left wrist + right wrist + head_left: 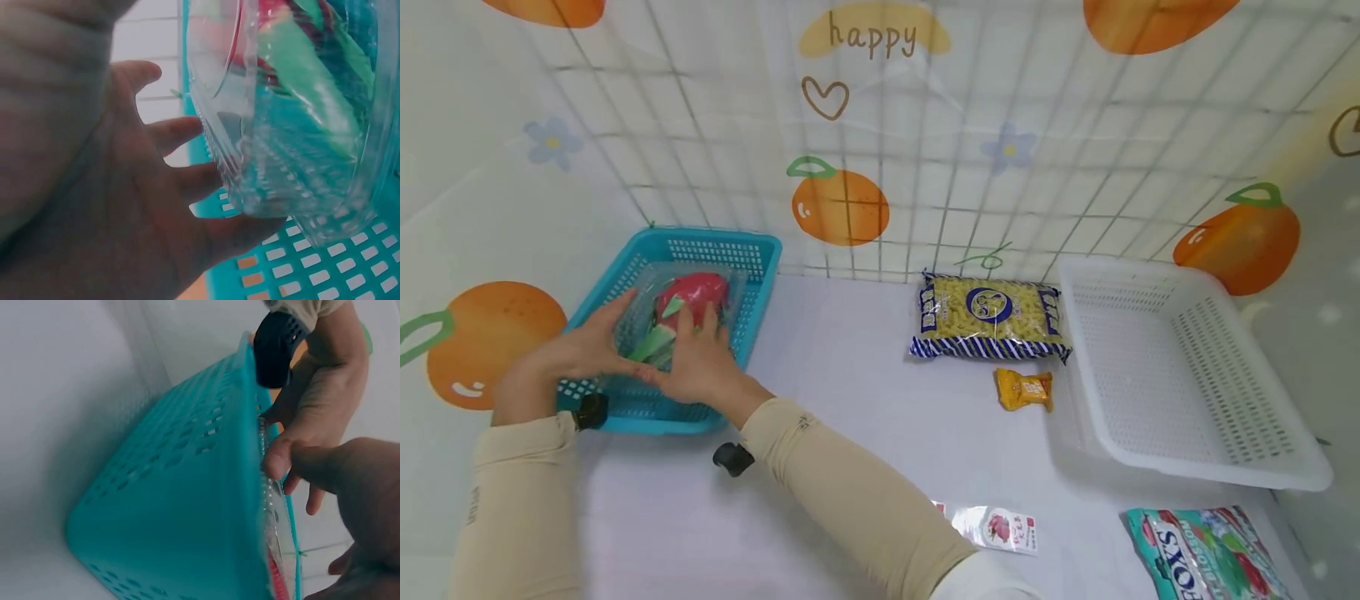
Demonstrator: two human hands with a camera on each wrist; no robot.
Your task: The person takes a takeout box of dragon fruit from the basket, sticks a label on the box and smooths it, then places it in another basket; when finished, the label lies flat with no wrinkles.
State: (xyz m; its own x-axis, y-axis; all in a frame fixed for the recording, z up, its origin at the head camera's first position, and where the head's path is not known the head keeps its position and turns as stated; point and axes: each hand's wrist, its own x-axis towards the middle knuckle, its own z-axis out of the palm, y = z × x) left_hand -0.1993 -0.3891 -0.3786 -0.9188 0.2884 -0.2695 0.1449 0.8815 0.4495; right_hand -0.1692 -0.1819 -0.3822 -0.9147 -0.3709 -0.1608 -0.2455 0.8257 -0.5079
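A clear plastic box (244, 181) holding a red dragon fruit (700, 290) with green leaf tips sits in the turquoise basket (763, 283). My left hand (583, 342) is along the box's left side, its spread fingers reaching the box's edge in the left wrist view. Over the front of the box lies my right hand (700, 358), fingers extended across the fruit and its leaves. Both thumbs meet near the box's front, as the right wrist view also shows. The right hand's fingertips are partly hidden in that view.
A bag of pasta (988, 317) lies by the back wall, with a small orange packet (1025, 390) in front. To the right stands a white basket (1093, 392). Nearer are a printed white label (1000, 529) and a green Fox's candy bag (1206, 550).
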